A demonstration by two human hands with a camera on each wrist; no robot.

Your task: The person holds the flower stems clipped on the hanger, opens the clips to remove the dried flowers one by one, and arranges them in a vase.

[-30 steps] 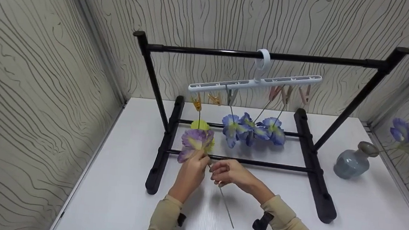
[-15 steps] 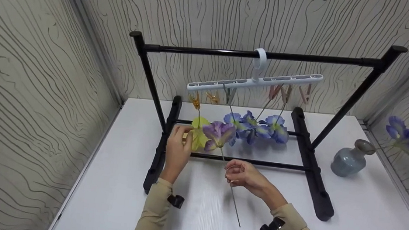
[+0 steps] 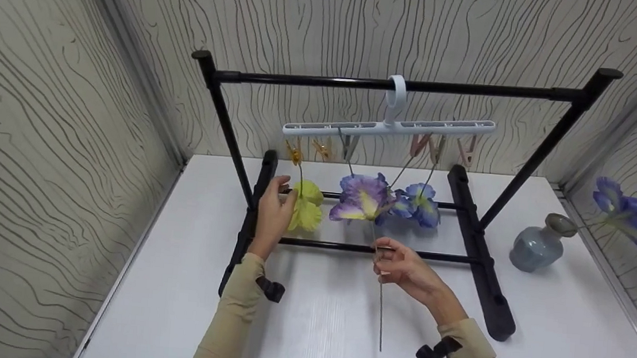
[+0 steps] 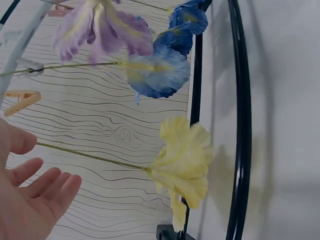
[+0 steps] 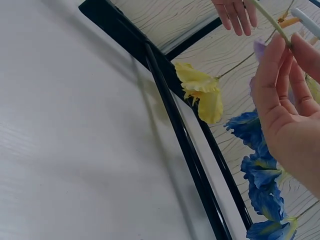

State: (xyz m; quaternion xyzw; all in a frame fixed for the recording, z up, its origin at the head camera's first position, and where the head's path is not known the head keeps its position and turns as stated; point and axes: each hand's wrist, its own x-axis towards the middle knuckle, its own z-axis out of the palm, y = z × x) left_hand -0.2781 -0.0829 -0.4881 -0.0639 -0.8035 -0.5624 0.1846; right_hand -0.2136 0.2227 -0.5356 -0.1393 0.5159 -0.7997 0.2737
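Note:
My right hand (image 3: pixel 405 270) pinches the thin stem of a purple artificial iris (image 3: pixel 364 197) between thumb and fingers. Its bloom points up and overlaps the blue irises in the head view, while the stem's lower end hangs below the hand. My left hand (image 3: pixel 275 213) is beside a yellow artificial iris (image 3: pixel 308 207), fingers loosely bent and holding nothing. In the left wrist view the thumb overlaps the yellow iris's stem (image 4: pixel 90 154). That flower hangs bloom down from an orange clothespin (image 3: pixel 294 154) on a white hanger (image 3: pixel 352 128).
A black rack (image 3: pixel 327 81) carries the hanger and stands on the white table (image 3: pixel 169 304). Several blue irises (image 3: pixel 423 205) hang from other clothespins. An amber clip (image 3: pixel 321 148) and a pink clothespin (image 3: pixel 467 151) hang without flowers. At right, a grey-blue vase (image 3: pixel 537 250) holds blue irises (image 3: pixel 635 218).
My left hand has left the purple iris's stem and moved left beside the yellow iris. My right hand has carried the purple iris to the right, its stem now nearly upright.

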